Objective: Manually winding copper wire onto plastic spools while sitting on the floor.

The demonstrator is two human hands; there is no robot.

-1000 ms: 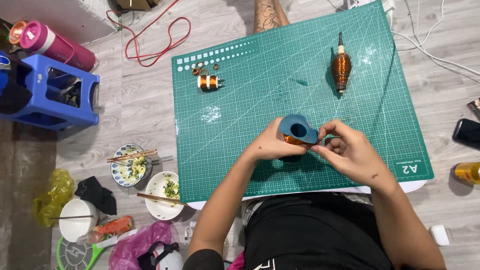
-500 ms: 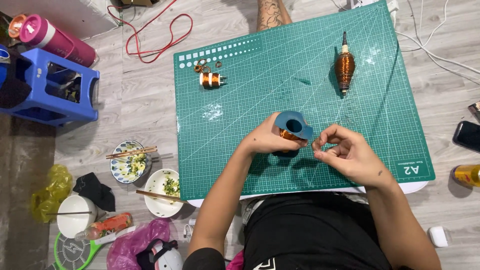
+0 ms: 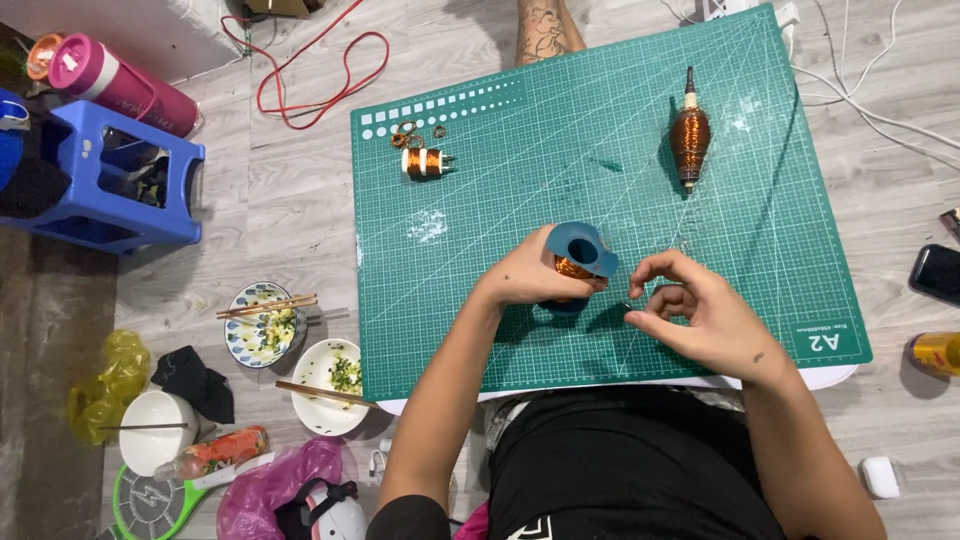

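A: Since prev frame the right hand (image 3: 700,315) has pulled away from the blue spool (image 3: 578,258), now a clear gap btwn them. Left hand (image 3: 530,280) hasn't moved, same grip on the spool.

B: Fingers?

A: Left fingers (image 3: 575,288) wrapped round the copper-wound core, holding the spool just over the green cutting mat (image 3: 600,190), near its front-middle. Right fingers (image 3: 650,272) curled narrow, thumb and index nearly pinched. Prob a thin wire btwn them, too fine to see, can't tell.

B: Risks?

A: My read: if wire is there, a hard tug could snap or kink it. Loose grip on the core and turns could slip off, tangle. Spool could also drop onto the mat.

B: Other stuff on the mat?

A: Wound copper bobbin (image 3: 690,130), far right, lying lengthwise. Small white-and-copper coil (image 3: 427,162) far left, little rings just beside it.

B: Packages, labels?

A: Mat has white grid lines plus a white size mark at its near right corner. Yellow can (image 3: 935,352) on the floor, right edge. Pink bottle (image 3: 125,88) top left, beside the blue plastic stool (image 3: 120,180). Orange-labelled bottle (image 3: 215,452) lying bottom left near the bowls (image 3: 300,355). Pink plastic bag (image 3: 270,480) beside it.
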